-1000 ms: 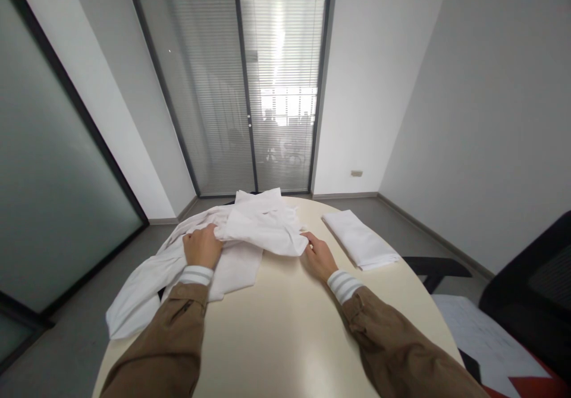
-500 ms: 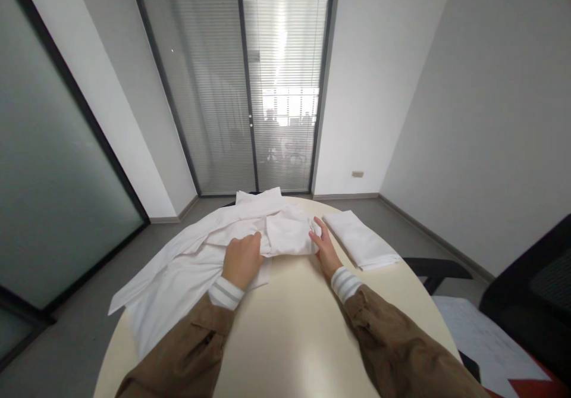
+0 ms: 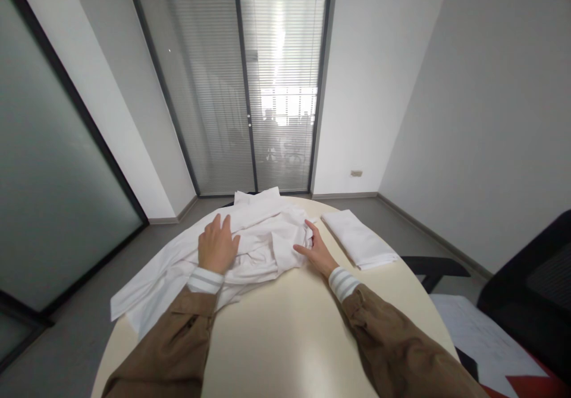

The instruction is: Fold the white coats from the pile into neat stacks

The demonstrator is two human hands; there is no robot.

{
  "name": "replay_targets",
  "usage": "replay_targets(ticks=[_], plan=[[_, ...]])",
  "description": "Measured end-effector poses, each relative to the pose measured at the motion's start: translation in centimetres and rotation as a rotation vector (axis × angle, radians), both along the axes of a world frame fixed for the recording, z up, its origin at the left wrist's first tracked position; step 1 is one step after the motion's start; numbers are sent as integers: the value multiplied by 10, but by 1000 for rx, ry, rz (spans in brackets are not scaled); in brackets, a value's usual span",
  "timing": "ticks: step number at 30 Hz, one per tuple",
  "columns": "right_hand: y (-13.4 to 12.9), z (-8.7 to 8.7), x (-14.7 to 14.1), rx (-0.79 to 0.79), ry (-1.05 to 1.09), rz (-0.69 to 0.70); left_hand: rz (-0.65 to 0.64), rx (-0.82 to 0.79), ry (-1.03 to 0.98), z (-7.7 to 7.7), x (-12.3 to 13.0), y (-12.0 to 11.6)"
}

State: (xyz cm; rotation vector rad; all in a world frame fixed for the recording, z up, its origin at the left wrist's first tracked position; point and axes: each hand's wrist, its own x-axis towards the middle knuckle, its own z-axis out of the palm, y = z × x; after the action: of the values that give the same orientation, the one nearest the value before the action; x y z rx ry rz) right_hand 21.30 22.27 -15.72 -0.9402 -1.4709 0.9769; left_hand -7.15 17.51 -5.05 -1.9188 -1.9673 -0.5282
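Cream desk (image 3: 267,350), blinds (image 3: 285,59) beyond; one rumpled white heap (image 3: 261,234) under the splayed left grip (image 3: 217,246) and at the wide-parted right grip (image 3: 320,256), one folded cloth (image 3: 359,238) right of that

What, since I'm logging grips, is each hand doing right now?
Left hand: open and spread, on or just above the crumpled white cloth.
Right hand: open, thumb and forefinger apart at that cloth's right end.

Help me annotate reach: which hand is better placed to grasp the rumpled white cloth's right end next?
Probably the right hand: its thumb and forefinger are parted at that end of the rumpled white cloth, while the left hand is farther left, fingers spread.
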Motion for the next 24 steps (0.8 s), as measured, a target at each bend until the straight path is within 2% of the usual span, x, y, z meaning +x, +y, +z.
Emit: replay_targets(ticks=[2,5,9,12,15,20,22,24], plan=[[-2,3,0,15,-25,2,90,-61,4,-11,-14,9],[-4,5,-1,37,-64,9,111,-84,-15,-19,-22,17],[-4,4,0,110,-134,-4,59,9,-33,-5,-9,12],[-5,3,0,152,-190,-8,-36,37,-65,11,15,-3],[-8,6,0,184,-249,-18,-179,-28,-95,16,45,-22],[-12,10,0,353,-394,-19,-490,-319,-114,2,82,-47],[-13,10,-1,395,-422,-21,-587,-411,-158,-4,87,-52],[-14,13,-2,391,-439,-36,-638,-432,-258,-7,87,-52]])
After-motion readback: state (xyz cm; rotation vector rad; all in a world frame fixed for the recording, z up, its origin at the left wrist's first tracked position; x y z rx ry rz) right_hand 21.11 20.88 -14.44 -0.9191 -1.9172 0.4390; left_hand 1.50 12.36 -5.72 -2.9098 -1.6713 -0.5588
